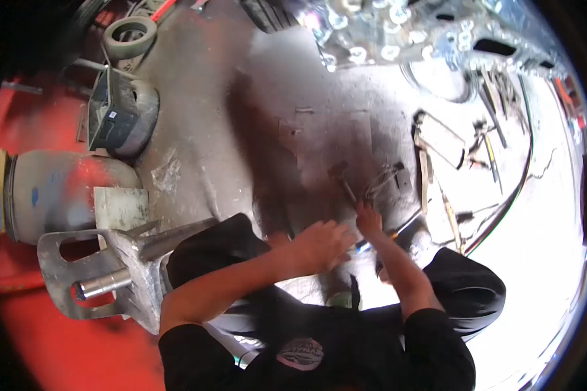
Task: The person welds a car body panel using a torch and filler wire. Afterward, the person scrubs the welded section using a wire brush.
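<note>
My right hand [369, 220] is wrapped round the handle of a hammer [349, 189]. The hammer's dark head points away from me, just above the floor. Close beside it on the left, my left hand [327, 243] is closed, its fingers curled; whatever they may hold is hidden and slightly blurred. Under my hands lies shaded concrete floor. A tool with blue and yellow parts [392, 236] is near my right wrist, partly covered by my forearm. Thin wire-like pieces [379, 184] and a small dark block [404, 179] lie just beyond my right hand.
A shiny metal panel [398, 39] hangs over the far right. Hand tools [491, 156] and a metal frame [441, 138] are scattered at right. At left stand a grey drum [65, 189], a dark bin [114, 114] and a worn plastic stool [127, 244] lying on its side.
</note>
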`<state>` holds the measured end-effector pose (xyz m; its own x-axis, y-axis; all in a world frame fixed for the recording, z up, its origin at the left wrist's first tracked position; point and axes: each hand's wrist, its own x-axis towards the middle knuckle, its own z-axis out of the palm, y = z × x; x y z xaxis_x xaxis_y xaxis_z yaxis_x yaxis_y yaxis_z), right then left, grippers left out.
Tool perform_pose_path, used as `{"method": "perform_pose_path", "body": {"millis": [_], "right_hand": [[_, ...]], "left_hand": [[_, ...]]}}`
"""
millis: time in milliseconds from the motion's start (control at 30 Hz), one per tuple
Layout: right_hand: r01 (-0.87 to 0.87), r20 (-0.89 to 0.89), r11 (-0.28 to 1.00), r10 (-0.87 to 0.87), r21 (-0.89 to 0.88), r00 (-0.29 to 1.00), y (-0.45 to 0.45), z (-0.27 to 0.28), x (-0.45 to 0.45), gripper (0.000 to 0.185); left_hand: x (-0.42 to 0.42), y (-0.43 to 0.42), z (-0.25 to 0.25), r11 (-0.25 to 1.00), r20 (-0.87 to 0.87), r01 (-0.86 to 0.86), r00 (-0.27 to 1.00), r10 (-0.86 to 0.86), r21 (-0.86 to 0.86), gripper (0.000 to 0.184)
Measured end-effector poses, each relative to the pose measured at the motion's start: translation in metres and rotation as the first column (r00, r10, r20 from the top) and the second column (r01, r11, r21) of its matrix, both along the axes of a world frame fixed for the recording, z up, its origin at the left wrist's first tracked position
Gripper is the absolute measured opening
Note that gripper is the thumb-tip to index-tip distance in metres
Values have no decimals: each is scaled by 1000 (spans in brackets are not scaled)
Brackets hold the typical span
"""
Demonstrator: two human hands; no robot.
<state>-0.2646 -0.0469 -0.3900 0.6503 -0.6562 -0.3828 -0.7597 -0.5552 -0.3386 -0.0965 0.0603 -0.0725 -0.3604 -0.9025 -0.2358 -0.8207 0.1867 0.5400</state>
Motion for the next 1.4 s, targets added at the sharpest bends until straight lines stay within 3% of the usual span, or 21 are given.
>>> {"method": "perform_pose_path", "body": {"millis": [100,133,200,300,367,433,500,567,667,733,800,967,1100,1133,1167,1233,1333,1400], "right_hand": [[206,350,964,-138,-167,927,9,-16,4,51],[227,326,969,-184,-100,927,-6,-25,8,30],[322,202,945,-327,60,923,-37,-117,14,21],[51,542,972,-172,231,823,-78,72,20,20],[-106,591,994,95,-16,801,-108,176,27,21],[-154,450,879,372,-450,812,-133,256,31,24],[-165,394,818,430,-551,812,-178,277,42,25],[-125,356,667,536,-735,765,-206,319,53,23],[-53,375,597,569,-801,732,-223,362,62,25],[-45,335,519,613,-854,715,-240,373,67,24],[-80,262,519,551,-851,793,-252,382,75,25],[-99,203,614,403,-783,892,-250,394,87,24],[-43,308,437,698,-898,646,-252,389,84,24],[-31,296,444,644,-895,705,-258,387,86,24],[-37,267,549,463,-835,845,-264,386,93,25],[-95,170,577,388,-811,906,-261,382,95,25],[-65,266,499,562,-864,783,-259,376,88,24],[-42,291,563,487,-825,824,-258,385,91,24]], "left_hand": [[11,11,13,945,157,99,975,-154,312,44],[8,13,10,944,160,116,972,-171,309,43],[4,22,1,935,169,155,962,-217,319,41],[-11,21,6,968,96,203,971,-218,146,37],[-21,22,10,967,48,220,973,-227,125,37],[-24,18,14,960,29,242,968,-248,140,36],[-28,13,15,947,24,257,963,-267,194,35],[-29,8,15,946,49,261,960,-275,191,35],[-30,3,15,944,105,263,952,-288,199,35],[-28,0,14,941,132,268,945,-298,204,34],[-26,-1,12,936,131,278,942,-310,215,33],[-22,-2,17,925,161,282,931,-328,253,31],[-23,-2,22,916,183,292,919,-348,275,31],[-23,-2,19,919,182,286,922,-341,273,31],[-24,0,16,919,177,284,924,-338,274,31],[-23,2,15,919,176,286,924,-339,272,31],[-24,1,15,926,170,287,928,-332,244,32],[-23,5,14,930,161,297,929,-334,218,32]]}}
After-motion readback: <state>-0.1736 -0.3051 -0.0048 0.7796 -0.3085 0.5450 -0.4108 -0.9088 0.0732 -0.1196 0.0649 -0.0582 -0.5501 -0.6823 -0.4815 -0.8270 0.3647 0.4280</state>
